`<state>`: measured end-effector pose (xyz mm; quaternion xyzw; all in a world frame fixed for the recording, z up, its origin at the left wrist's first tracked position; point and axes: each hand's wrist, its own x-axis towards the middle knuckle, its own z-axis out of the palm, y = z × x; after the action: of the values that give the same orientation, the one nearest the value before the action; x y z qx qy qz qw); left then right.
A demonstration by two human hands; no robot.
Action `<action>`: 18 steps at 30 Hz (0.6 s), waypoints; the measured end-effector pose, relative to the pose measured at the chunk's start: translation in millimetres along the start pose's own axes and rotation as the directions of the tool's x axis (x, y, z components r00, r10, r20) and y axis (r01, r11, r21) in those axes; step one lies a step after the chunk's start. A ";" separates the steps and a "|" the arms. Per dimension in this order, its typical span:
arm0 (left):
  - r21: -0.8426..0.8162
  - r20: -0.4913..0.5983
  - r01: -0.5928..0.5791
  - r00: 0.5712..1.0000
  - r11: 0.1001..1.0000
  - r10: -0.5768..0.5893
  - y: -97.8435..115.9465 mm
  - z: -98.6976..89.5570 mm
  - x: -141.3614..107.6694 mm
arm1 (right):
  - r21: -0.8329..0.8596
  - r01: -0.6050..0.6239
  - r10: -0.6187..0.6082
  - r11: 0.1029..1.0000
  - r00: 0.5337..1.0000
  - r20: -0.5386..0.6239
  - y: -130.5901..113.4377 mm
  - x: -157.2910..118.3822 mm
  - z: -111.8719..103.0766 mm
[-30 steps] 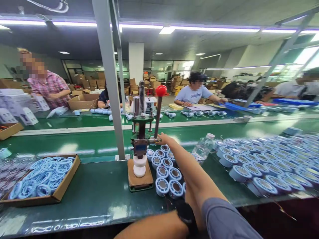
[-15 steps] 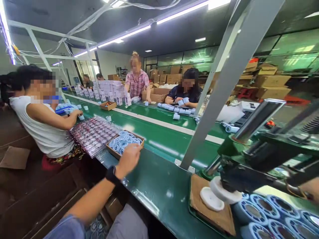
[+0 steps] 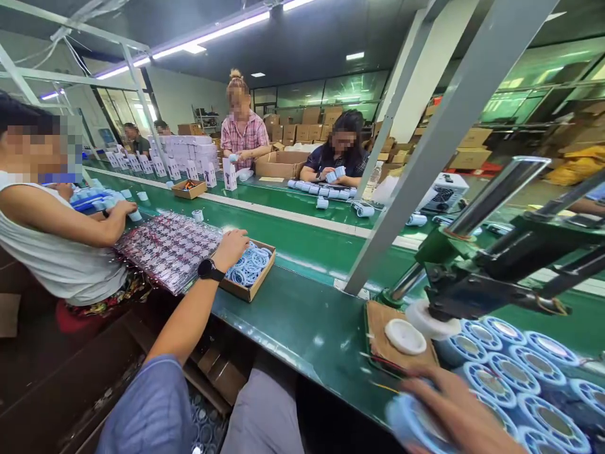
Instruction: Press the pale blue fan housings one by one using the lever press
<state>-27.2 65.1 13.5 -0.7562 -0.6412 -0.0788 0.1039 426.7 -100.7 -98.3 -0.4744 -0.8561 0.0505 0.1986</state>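
My left hand [image 3: 230,248] reaches over the left side of a cardboard box of light-blue rings [image 3: 253,263]. Its fingers look loosely bent and apart; their tips are hard to make out. Just left of that hand lies a sheet of small round parts with red wires [image 3: 172,244]. At the lower right, my right hand [image 3: 454,403], blurred, grips a light-blue round housing [image 3: 413,421]. Thin red and yellow wires [image 3: 382,362] show just above the housing. Close by are the press with its white pad [image 3: 432,320] and a white round holder [image 3: 405,336] on a brown board.
Several blue round housings [image 3: 520,366] crowd the right side. A grey post [image 3: 406,170] rises from the bench. Beyond runs a green conveyor [image 3: 302,243]. A co-worker in a white top [image 3: 51,221] handles blue cups at left; others work across the belt.
My left hand has moved from the ring box's right front to its left side. My right hand has come into view at lower right, holding a blue housing. The view has shifted.
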 end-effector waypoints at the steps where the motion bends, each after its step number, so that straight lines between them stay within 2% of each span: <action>1: -0.008 -0.041 0.001 0.999 1.000 -0.001 7.4 -4.6 -4.9 | 0.022 0.034 -0.036 0.999 0.996 0.081 -16.5 12.5 4.1; 3: -0.074 -0.127 0.009 0.992 0.997 -0.019 28.7 -9.3 -23.5 | 0.033 0.053 -0.059 0.998 0.963 0.261 -49.0 50.8 13.5; 4: -0.138 -0.140 0.005 0.990 0.990 -0.025 41.5 -7.7 -36.9 | 0.009 0.045 -0.045 0.999 0.948 0.316 -61.3 73.3 18.6; 6: -0.295 -0.077 -0.018 0.997 0.955 -0.004 68.4 5.4 -68.8 | -0.029 0.045 -0.031 0.999 0.931 0.364 -73.4 115.7 28.7; 9: -0.431 0.075 -0.028 0.995 0.902 0.067 103.9 45.4 -112.9 | -0.042 0.072 -0.051 0.997 0.927 0.372 -67.6 157.2 40.4; 11: -0.451 0.058 -0.007 0.998 0.893 0.037 119.5 75.0 -130.4 | -0.049 0.106 -0.081 0.993 0.927 0.366 -60.3 169.5 44.7; 13: -0.477 -0.007 0.011 1.000 0.879 -0.017 125.8 97.2 -138.1 | -0.060 0.132 -0.103 0.989 0.929 0.355 -56.5 172.7 47.2; 15: -0.525 -0.054 -0.006 0.998 0.851 -0.026 123.3 108.2 -140.9 | -0.079 0.143 -0.110 0.987 0.942 0.318 -56.4 167.6 49.7; 18: -0.586 -0.045 -0.095 0.995 0.805 0.085 112.8 108.8 -145.4 | -0.095 0.125 -0.102 0.988 0.972 0.213 -59.1 142.4 56.4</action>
<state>58.5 -63.0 -134.6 -0.7800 -0.5481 -0.2743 -0.1260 290.9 -8.6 -92.1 -0.4268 -0.8994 0.0421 0.0848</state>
